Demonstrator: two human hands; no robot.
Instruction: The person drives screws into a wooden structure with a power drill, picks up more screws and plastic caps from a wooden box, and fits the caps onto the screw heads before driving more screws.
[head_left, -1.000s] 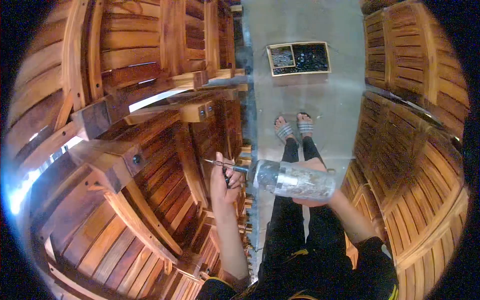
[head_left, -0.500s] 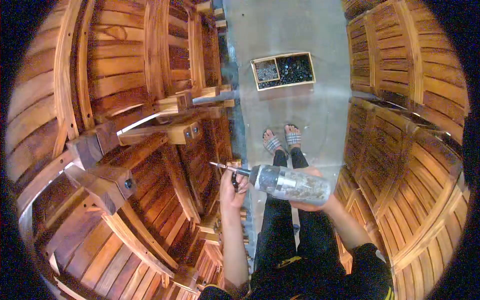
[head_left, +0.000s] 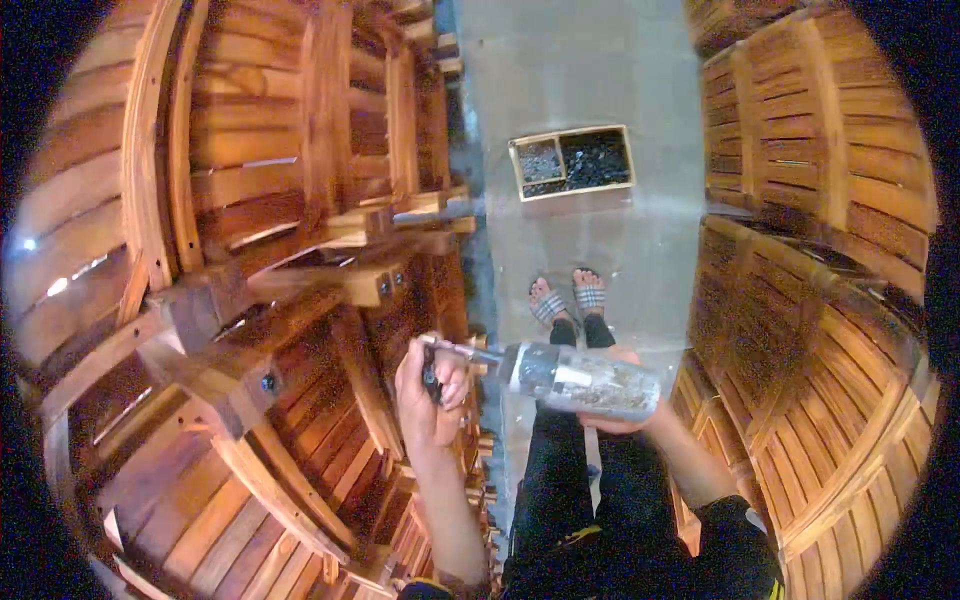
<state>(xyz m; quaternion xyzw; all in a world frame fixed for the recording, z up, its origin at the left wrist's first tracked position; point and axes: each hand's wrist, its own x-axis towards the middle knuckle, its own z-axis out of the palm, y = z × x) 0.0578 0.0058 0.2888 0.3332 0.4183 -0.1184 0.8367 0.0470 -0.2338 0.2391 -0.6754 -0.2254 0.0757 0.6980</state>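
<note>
My right hand [head_left: 615, 422] is wrapped around a power screwdriver [head_left: 590, 385], its body worn and greyish, pointing left across my lap. A long bit [head_left: 475, 350] sticks out of its nose and reaches my left hand [head_left: 432, 395]. The fingers of that hand are curled around small black hardware [head_left: 431, 375], whose exact kind is too blurred to make out. The bit's tip lies by my left thumb and forefinger. To the left stands a wooden frame with a bolt head [head_left: 268, 383] in its post end.
A wooden box [head_left: 575, 192] with a small inner compartment holds many dark small parts on the grey floor [head_left: 560, 70]. Slatted wooden furniture is stacked on the left [head_left: 250, 120] and on the right [head_left: 780, 110]. My sandalled feet [head_left: 590, 292] stand between the stacks.
My left hand has moved left and its fingers have come up to the bit's tip. The driver stays nearly in place. The whole view has shifted slightly.
</note>
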